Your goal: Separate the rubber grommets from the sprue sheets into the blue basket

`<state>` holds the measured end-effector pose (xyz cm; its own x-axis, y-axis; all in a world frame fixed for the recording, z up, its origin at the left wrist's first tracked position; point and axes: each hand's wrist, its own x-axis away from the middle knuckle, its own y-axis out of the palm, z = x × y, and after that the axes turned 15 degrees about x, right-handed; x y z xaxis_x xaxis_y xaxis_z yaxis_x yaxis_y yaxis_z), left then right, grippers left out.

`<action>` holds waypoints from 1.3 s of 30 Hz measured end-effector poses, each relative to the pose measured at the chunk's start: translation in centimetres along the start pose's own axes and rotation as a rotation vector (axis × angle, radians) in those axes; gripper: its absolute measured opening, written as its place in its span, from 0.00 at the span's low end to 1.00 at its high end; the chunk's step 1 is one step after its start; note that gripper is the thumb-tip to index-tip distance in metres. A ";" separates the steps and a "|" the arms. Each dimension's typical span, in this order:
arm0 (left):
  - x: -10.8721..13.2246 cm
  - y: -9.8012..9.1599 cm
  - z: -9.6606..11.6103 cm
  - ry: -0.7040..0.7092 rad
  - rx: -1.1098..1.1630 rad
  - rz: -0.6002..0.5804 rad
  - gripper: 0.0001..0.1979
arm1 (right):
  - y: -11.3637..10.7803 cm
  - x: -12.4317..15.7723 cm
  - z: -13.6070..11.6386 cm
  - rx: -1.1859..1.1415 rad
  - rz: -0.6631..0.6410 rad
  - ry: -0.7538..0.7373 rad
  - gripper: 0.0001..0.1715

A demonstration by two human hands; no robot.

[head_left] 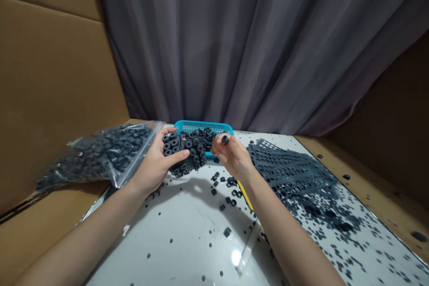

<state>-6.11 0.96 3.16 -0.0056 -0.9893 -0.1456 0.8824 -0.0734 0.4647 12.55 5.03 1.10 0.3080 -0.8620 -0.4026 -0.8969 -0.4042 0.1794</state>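
Note:
My left hand (157, 161) grips a sheet of black rubber rings (187, 152), thumb across its front, held just above the white table (187, 237). My right hand (231, 154) pinches one small black ring (225, 140) between thumb and fingers, right beside the sheet's right edge. Behind both hands stands a blue plastic basket (203, 126). Loose black rings (231, 187) lie on the table under my right wrist.
A clear bag full of black rings (100, 154) lies at the left on brown cardboard. A pile of emptied black rubber mesh sheets (291, 170) lies at the right, with scattered black bits around it. A yellow stick (246, 194) shows under my right forearm. Grey curtain hangs behind.

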 end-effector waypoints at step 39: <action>1.3 0.6 -1.0 0.244 -0.456 -0.085 0.27 | 2.5 1.9 -2.0 1.726 -0.177 -0.376 0.10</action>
<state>-5.16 -0.23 2.36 -0.0243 -0.9203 -0.3904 0.9991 -0.0361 0.0230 11.51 1.77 2.62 0.5689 -0.6376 -0.5194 -0.2228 0.4885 -0.8436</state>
